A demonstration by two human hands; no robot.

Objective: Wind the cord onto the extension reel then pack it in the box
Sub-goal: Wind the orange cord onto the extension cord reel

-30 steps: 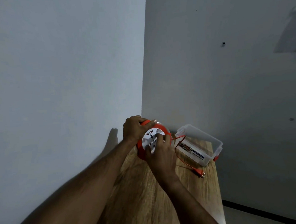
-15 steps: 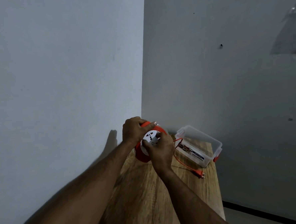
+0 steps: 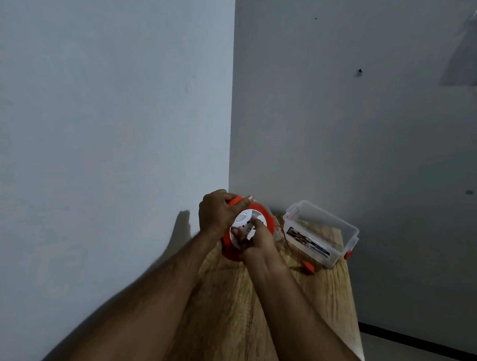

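Note:
An orange extension reel [image 3: 261, 211] with a white socket face stands on edge at the far end of the wooden table [image 3: 240, 319]. My left hand [image 3: 215, 213] grips its orange handle at the top. My right hand [image 3: 256, 242] has its fingers curled on the white face, pinching the winding knob. A thin orange cord [image 3: 287, 240] runs from the reel's right side down to an orange plug [image 3: 308, 268] lying on the table. A clear plastic box [image 3: 323, 232], open and without a lid, stands to the right of the reel.
Grey walls meet in a corner just behind the reel. The table's right edge [image 3: 353, 299] drops to the floor, close to the box and plug. Bare wood lies between me and the reel.
My right hand has turned on the white face, which has rotated. The loose cord has shortened and the plug has slid closer to the box.

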